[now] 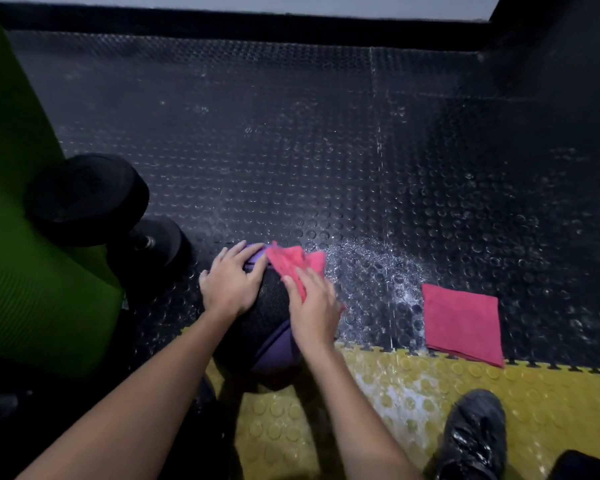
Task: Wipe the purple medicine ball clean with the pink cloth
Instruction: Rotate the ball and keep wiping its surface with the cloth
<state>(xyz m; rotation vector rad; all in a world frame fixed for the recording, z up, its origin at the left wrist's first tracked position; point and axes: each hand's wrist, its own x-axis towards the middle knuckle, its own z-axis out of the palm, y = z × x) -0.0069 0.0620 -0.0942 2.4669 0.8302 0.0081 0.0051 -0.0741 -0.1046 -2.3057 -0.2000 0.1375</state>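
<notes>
Head view, lower centre: the left hand [231, 284] lies spread on the purple medicine ball [274, 346] on the floor [291, 140] as the right hand [314, 304] presses the pink cloth [291, 259] flat against its top; bracing and turning the ball should let strokes reach every side.

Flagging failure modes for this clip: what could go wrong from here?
1. The round medicine ball is steadied by the flat left hand, not gripped; it may roll toward the dumbbell.
2. The right hand presses the pink cloth with straight fingers, so it may slip off.
</notes>
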